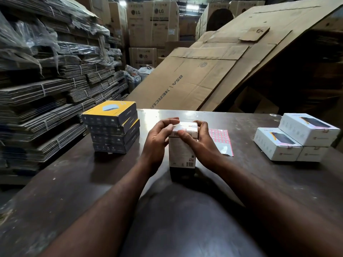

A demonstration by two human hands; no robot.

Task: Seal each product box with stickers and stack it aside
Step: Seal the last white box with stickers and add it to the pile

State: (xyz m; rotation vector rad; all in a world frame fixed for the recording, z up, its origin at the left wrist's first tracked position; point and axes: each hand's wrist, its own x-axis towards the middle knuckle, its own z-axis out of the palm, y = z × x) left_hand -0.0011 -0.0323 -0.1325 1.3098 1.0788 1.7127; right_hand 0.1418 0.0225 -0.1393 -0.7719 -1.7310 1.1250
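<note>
A white product box (181, 153) stands upright on end in the middle of the dark table (74, 182). My left hand (157, 140) cups its left side, fingers curled over the top edge. My right hand (202, 141) grips the right side, with its thumb pressed on the top front edge. Whether a sticker lies under the thumb is not visible. A sheet of small red stickers (221, 140) lies flat just right of the box, partly behind my right hand.
Several yellow-and-grey boxes (113, 127) are stacked at the left of the table. Three white boxes (297, 138) sit piled at the right. Bundled flat cardboard fills the left side; a large flattened carton (213, 71) leans behind the table.
</note>
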